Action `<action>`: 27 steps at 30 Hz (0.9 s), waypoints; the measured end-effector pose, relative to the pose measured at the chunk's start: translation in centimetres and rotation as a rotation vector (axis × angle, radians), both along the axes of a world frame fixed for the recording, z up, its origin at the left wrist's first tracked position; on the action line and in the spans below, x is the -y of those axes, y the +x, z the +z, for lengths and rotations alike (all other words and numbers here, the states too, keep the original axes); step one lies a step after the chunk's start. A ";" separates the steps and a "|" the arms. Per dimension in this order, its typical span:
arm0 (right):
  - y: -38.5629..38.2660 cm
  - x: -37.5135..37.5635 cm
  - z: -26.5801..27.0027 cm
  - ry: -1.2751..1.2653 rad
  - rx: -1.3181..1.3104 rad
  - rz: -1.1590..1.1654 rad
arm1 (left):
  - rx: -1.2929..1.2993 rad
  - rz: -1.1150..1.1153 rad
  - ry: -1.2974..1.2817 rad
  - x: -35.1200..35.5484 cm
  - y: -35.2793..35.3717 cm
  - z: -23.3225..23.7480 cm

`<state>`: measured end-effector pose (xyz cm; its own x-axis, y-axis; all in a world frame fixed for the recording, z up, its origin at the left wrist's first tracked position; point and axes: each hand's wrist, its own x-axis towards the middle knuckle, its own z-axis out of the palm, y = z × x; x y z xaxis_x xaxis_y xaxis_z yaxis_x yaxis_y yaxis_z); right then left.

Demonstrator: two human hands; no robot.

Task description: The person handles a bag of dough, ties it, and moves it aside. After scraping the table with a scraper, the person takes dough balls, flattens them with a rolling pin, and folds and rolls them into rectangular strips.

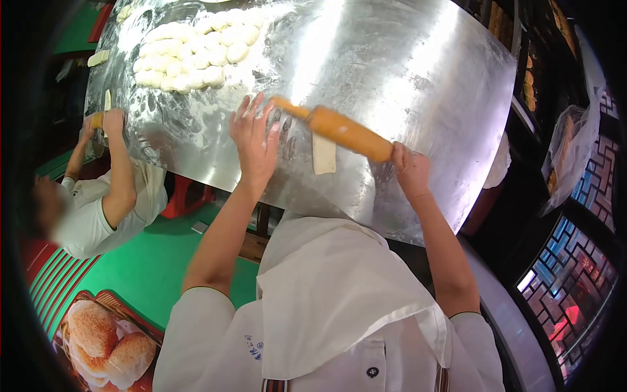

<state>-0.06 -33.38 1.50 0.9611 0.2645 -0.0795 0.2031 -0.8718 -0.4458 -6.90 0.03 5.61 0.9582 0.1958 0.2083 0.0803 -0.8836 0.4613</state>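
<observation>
The right hand grasps one end of the stiff rolling pin, best held at both; left hand open, dough strip soft-looking

My distant wearer had on a white short-sleeved shirt with thin dark-green cuff edging, blue lettering, a round dark button, a draped white cloth and striped straps.

left arm and right arm reach forward, left hand open with fingers spread, right hand curled closed.
</observation>
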 end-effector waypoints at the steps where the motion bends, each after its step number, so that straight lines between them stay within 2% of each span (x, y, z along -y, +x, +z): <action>1: 0.3 -1.5 0.7 -0.009 0.017 0.116 | 0.021 -0.017 0.109 -0.5 -0.1 0.4; 2: 0.6 -2.8 0.9 -0.018 0.036 0.231 | 0.074 -0.032 0.155 -0.7 0.3 0.2; 3: 0.5 -3.7 0.0 -0.020 0.035 0.231 | 0.073 -0.032 0.153 -1.0 -0.2 -1.3; 5: 0.1 -4.8 -3.0 -0.134 -0.024 0.243 | -0.516 -0.075 0.187 -1.8 -1.3 -5.2; 7: 0.3 -4.9 -3.7 -0.120 0.087 0.241 | -0.408 -0.063 0.110 -1.4 -1.7 -4.8; 9: -1.5 -3.7 -3.2 -0.171 -0.060 0.201 | -0.348 -0.061 0.016 -1.0 -3.0 -5.4; 11: -1.2 -3.7 -4.1 -0.155 -0.132 0.178 | -0.372 -0.156 0.095 -0.9 -3.5 -7.2; 13: 2.3 -4.5 -6.3 -0.285 0.008 0.228 | -0.321 -0.070 0.126 -1.7 0.2 -8.9; 15: 7.6 -6.6 -5.5 -0.292 0.021 0.222 | -0.335 -0.016 0.107 -2.7 5.8 -6.5; 18: 11.6 -8.0 -4.3 -0.331 0.054 0.265 | -0.433 -0.012 0.158 -3.6 10.5 -6.4; 20: 10.3 -7.5 -5.0 -0.315 0.070 0.280 | -0.360 -0.021 0.164 -3.1 8.6 -5.9; 22: 5.5 -6.7 -3.9 -0.224 -0.070 0.152 | -0.243 -0.073 0.119 -2.1 4.4 -5.7; 23: 2.5 -6.2 -3.5 -0.252 -0.056 0.190 | -0.199 -0.107 0.068 -1.5 1.2 -5.8; 25: -3.0 -4.2 -4.4 -0.151 0.013 0.207 | -0.306 -0.148 0.077 -0.2 -4.5 -5.6; 27: -3.6 -4.3 -3.8 -0.053 0.021 0.210 | -0.301 -0.159 0.097 -0.2 -4.1 -5.9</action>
<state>-3.70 -29.11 -2.30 0.8867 0.4555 -0.0789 0.3919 -0.8312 -0.3945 -10.96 0.23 -0.27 0.9964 0.0328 -0.0776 0.0581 -0.9344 0.3516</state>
